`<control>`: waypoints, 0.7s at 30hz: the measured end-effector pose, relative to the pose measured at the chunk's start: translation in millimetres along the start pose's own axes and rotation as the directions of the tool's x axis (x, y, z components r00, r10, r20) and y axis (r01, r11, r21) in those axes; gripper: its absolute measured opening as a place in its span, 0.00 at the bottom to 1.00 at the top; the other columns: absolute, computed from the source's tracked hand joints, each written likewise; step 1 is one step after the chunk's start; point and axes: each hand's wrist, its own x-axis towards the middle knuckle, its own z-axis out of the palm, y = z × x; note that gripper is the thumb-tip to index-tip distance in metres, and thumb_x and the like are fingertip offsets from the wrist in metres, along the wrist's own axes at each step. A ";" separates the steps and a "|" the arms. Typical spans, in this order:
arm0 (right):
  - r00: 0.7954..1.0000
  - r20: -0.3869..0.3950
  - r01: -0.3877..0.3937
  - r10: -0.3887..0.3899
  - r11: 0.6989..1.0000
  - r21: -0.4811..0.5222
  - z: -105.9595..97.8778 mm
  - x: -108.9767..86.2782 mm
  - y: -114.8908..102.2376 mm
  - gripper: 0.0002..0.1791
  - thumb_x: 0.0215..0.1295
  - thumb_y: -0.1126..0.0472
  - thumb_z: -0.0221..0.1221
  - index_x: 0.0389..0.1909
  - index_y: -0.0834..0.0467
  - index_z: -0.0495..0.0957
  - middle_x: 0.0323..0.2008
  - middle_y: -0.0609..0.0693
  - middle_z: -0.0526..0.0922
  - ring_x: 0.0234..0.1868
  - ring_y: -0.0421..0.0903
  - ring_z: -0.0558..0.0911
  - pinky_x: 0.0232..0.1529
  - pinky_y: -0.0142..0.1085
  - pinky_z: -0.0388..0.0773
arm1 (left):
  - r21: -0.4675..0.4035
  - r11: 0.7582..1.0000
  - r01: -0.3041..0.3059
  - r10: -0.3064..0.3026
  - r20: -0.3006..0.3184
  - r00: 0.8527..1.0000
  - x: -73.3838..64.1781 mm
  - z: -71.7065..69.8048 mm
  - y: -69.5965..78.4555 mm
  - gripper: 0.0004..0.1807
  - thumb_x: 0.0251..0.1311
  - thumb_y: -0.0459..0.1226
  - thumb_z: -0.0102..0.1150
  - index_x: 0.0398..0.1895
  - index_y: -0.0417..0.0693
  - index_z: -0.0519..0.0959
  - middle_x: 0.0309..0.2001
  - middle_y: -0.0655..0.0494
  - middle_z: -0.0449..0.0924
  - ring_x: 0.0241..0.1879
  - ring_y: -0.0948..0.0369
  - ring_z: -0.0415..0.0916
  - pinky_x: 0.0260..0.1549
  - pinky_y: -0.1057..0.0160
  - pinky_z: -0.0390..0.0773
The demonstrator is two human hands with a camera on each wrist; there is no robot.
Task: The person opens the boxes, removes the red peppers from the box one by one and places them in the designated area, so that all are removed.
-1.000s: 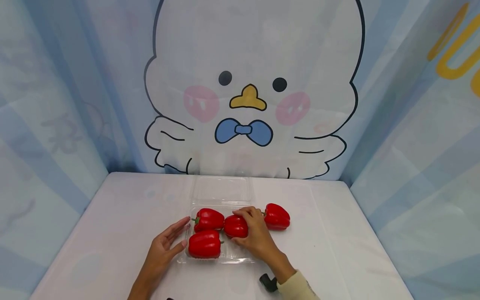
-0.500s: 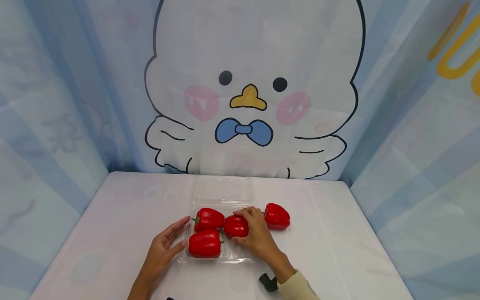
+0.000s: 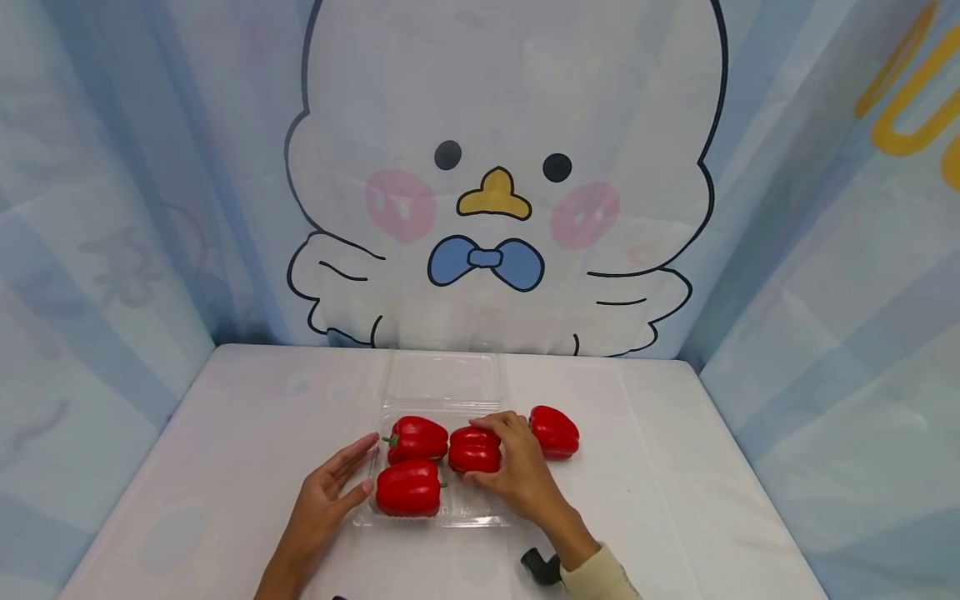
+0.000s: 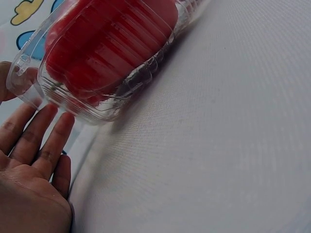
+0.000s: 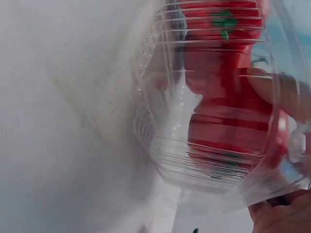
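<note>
A clear plastic clamshell box [image 3: 472,510] lies with its lid [image 3: 442,379] folded back. Inside its left half are two red bell peppers, one at the back [image 3: 418,439] and one at the front [image 3: 409,489]. My right hand [image 3: 525,475] holds a third red bell pepper [image 3: 472,451] from the right, thumb in front and fingers behind, at the box's back right. My left hand [image 3: 321,500] is at the box's left side, fingers extended. The left wrist view shows the fingertips [image 4: 63,124] right at the box's clear rim [image 4: 92,115].
Another red bell pepper [image 3: 555,432] lies on the white table [image 3: 637,500], just right of the box and behind my right hand. A small black object [image 3: 540,567] is near my right sleeve [image 3: 600,577]. A curtain with a cartoon bird [image 3: 495,108] stands behind the table.
My right hand has shifted slightly right with its bell pepper, which has turned a little and shows more of its ridges. My left hand keeps its place beside the box.
</note>
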 end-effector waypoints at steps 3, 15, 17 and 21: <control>1.000 -0.011 -0.007 0.007 1.000 0.022 -4.1 -1.7 -2.5 0.40 0.48 0.59 0.84 0.65 0.46 0.80 0.60 0.48 0.80 0.65 0.50 0.78 0.68 0.58 0.81 | -0.004 1.000 0.004 -0.004 0.002 1.000 -0.5 0.1 0.2 0.35 0.70 0.38 0.69 0.79 0.49 0.69 0.80 0.50 0.68 0.69 0.79 0.72 0.65 0.79 0.72; 0.997 -0.074 0.005 -0.003 1.000 0.029 -22.4 -10.4 -10.9 0.42 0.46 0.60 0.85 0.65 0.42 0.80 0.60 0.45 0.81 0.64 0.47 0.78 0.56 0.49 0.89 | -0.001 1.000 0.004 -0.004 0.001 1.000 -3.0 1.4 4.9 0.36 0.70 0.38 0.69 0.79 0.48 0.68 0.80 0.49 0.68 0.69 0.78 0.71 0.65 0.80 0.71; 0.996 -0.088 0.007 -0.005 1.000 0.029 -26.1 -12.0 -11.8 0.43 0.45 0.60 0.85 0.65 0.42 0.80 0.60 0.44 0.81 0.64 0.47 0.78 0.55 0.47 0.90 | -0.002 1.000 0.008 -0.008 0.001 1.000 -2.7 1.4 4.8 0.36 0.70 0.38 0.69 0.79 0.48 0.68 0.80 0.49 0.68 0.69 0.78 0.71 0.65 0.80 0.71; 0.994 -0.107 0.005 0.000 0.999 0.047 -33.9 -15.7 -12.7 0.43 0.45 0.61 0.85 0.65 0.42 0.80 0.60 0.44 0.80 0.64 0.48 0.78 0.55 0.47 0.90 | 0.006 1.000 0.023 -0.023 -0.004 1.000 -1.3 1.4 3.4 0.36 0.70 0.39 0.69 0.79 0.48 0.67 0.80 0.49 0.67 0.69 0.80 0.71 0.64 0.80 0.71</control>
